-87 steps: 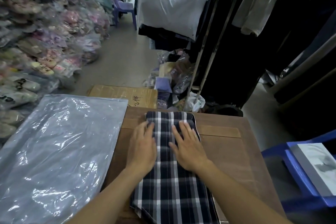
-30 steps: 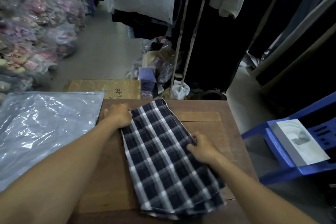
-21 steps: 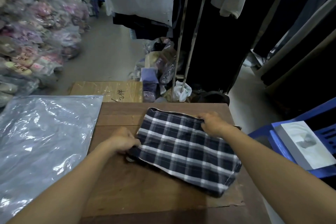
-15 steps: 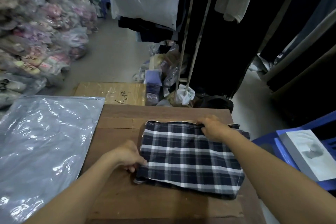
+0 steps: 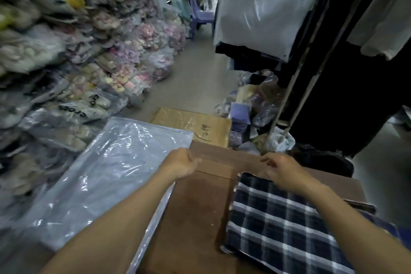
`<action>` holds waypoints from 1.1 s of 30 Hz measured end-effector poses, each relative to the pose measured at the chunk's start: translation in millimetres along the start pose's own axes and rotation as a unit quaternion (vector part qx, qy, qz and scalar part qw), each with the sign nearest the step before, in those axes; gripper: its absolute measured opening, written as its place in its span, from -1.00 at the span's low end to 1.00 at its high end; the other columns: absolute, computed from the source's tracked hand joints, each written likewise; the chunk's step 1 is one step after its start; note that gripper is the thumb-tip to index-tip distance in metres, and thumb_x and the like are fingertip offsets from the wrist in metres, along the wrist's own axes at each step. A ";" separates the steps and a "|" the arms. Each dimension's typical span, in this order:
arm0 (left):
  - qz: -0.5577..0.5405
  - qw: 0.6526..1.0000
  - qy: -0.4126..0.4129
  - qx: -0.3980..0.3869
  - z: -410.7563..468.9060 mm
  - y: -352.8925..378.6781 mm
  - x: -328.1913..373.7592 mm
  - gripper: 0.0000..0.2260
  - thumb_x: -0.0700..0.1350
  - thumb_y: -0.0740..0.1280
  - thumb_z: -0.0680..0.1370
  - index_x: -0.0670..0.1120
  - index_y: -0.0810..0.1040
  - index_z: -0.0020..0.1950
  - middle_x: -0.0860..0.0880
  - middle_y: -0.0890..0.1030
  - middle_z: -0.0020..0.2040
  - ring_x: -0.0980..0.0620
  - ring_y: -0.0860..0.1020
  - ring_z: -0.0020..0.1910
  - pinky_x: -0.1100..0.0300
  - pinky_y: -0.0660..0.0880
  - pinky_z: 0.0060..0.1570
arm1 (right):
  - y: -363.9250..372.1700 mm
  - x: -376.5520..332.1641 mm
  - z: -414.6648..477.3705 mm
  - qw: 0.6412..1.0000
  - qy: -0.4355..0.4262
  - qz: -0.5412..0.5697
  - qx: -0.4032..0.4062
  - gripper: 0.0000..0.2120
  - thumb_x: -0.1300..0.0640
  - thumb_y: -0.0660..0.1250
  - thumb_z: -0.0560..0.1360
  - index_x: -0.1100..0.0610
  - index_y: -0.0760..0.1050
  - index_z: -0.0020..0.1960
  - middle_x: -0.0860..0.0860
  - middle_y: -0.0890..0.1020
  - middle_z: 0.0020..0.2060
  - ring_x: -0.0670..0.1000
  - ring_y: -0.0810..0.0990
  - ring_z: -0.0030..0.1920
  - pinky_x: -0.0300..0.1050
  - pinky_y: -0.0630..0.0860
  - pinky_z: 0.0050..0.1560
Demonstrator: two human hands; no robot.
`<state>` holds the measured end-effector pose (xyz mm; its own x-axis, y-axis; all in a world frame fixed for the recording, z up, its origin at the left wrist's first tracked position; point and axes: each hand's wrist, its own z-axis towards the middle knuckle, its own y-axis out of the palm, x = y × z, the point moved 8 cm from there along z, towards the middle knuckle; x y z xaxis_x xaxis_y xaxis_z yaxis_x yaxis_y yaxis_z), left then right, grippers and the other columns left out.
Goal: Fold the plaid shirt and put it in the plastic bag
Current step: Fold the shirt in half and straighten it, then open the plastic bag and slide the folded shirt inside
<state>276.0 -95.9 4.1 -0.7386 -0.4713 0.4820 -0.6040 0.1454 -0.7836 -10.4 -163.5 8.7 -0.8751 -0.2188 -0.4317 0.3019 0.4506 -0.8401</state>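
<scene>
**Hands off the folded shirt, reaching toward the bag**

Since half a second ago our view has swung left and both hands have let go of the cloth: our left hand (image 5: 181, 162), which was pinching the near left corner, now hangs over the far left edge of the wooden table (image 5: 195, 211), just beside the plastic bag (image 5: 106, 169). Its fingers are curled loosely inward toward the palm, and we cannot make out anything between them; whether the fingertips touch the bag's edge is hard to tell through the motion blur. Our right hand (image 5: 281, 168) hovers at the far edge of the plaid shirt (image 5: 282, 224), fingers half open and spread, gripping nothing that we can see, the forearm crossing above the fabric.

We see the shirt lying folded into a flat rectangle on the right side of the table, its dark blue and white checks facing up, its near part running out of the bottom of the view. It lies outside the bag, with a bare strip of tabletop between the two. The bag lies flat to the left, shiny and creased, its right edge overlapping the table's left side. Beyond the table stands a cardboard box (image 5: 195, 122) with handwriting on its top, and stacks of bagged slippers (image 5: 89, 100) line the aisle on the left.
</scene>
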 end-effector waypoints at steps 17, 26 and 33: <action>0.155 0.984 0.085 0.018 18.0 -22.9 -130.6 -0.22 0.40 0.31 0.28 0.13 0.23 0.42 -0.01 0.19 0.46 -0.09 0.14 0.46 0.03 0.10 0.43 | 106.6 -248.8 152.1 0.997 -0.076 -0.018 -0.011 -0.54 0.01 0.22 0.58 0.06 0.33 0.46 0.08 0.37 0.44 0.17 0.27 0.44 0.06 0.26 0.43; 0.000 0.999 0.009 0.036 53.6 -42.8 -135.8 -0.66 0.21 0.21 0.56 0.07 0.51 0.23 -0.05 0.45 0.22 -0.12 0.33 0.30 0.04 0.30 0.31 | 117.6 -254.4 162.3 0.998 -0.061 0.012 0.031 -0.82 0.11 0.36 0.46 0.07 0.55 0.05 0.07 0.65 0.04 0.17 0.52 0.14 0.08 0.49 0.15; -0.337 0.933 -0.116 0.040 84.0 -54.0 -115.5 -0.56 0.30 0.28 0.47 -0.09 0.56 -0.16 -0.17 0.69 -0.03 -0.18 0.64 0.01 -0.02 0.58 0.10 | 118.7 -244.2 145.3 0.990 -0.051 0.131 -0.028 -0.56 0.33 0.35 0.33 0.15 0.58 0.20 0.03 0.67 -0.06 0.05 0.62 -0.01 -0.14 0.51 0.00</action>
<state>419.1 -122.4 -42.2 -0.1082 -0.6092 0.7856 -0.8769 -0.3139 -0.3641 294.1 -182.3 -33.2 -0.7261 -0.1721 -0.6657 0.4903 0.5493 -0.6767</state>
